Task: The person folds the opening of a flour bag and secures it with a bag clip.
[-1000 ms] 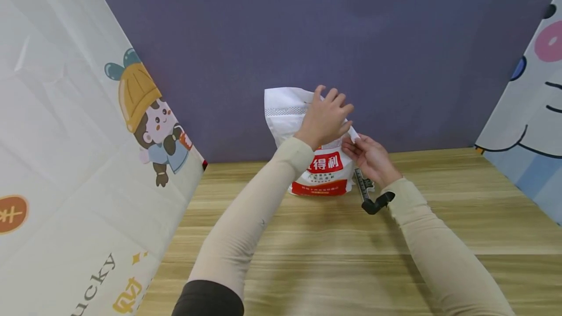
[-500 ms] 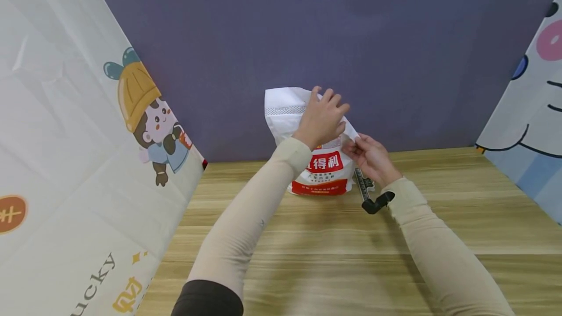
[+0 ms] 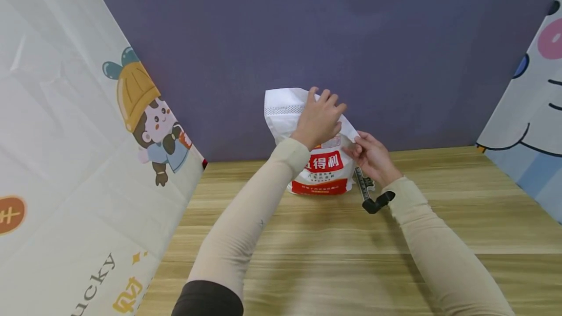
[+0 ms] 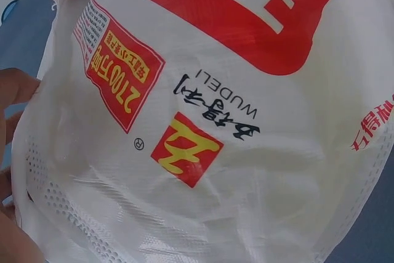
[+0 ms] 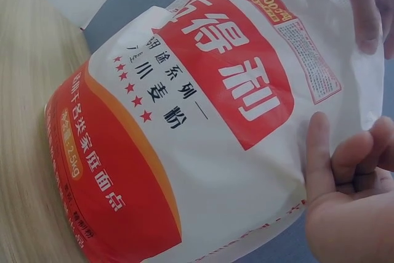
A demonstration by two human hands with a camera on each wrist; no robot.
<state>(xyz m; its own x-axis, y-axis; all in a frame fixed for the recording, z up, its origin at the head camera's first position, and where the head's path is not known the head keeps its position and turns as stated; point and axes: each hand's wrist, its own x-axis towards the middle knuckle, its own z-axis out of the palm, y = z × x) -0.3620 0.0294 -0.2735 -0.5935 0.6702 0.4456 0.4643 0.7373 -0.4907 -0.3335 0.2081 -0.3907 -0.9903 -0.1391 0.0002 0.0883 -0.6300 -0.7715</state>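
A white and red bag of flour (image 3: 322,172) stands upright on the wooden table against the back wall, its white top pulled up and slanting down to the right. My left hand (image 3: 318,118) grips the top edge, fingers curled over it; the left wrist view shows its fingers (image 4: 15,90) at the bag's perforated strip (image 4: 68,214). At the lower right corner of the top, my right hand (image 3: 373,157) pinches the edge between thumb and fingers. The right wrist view shows this hand (image 5: 351,195) beside the printed front. Whether the bag's mouth is open cannot be told.
A dark flat strip with a black end (image 3: 372,205) shows beside the right wrist. Behind the bag rises a plain blue-grey wall (image 3: 228,52). White printed sheets hang at the left (image 3: 57,111) and right (image 3: 527,116). The wooden table (image 3: 316,267) extends in front.
My left hand has slid slightly left along the bag's top edge. More of the white edge now shows flat between the hands. The right hand stays at the corner.
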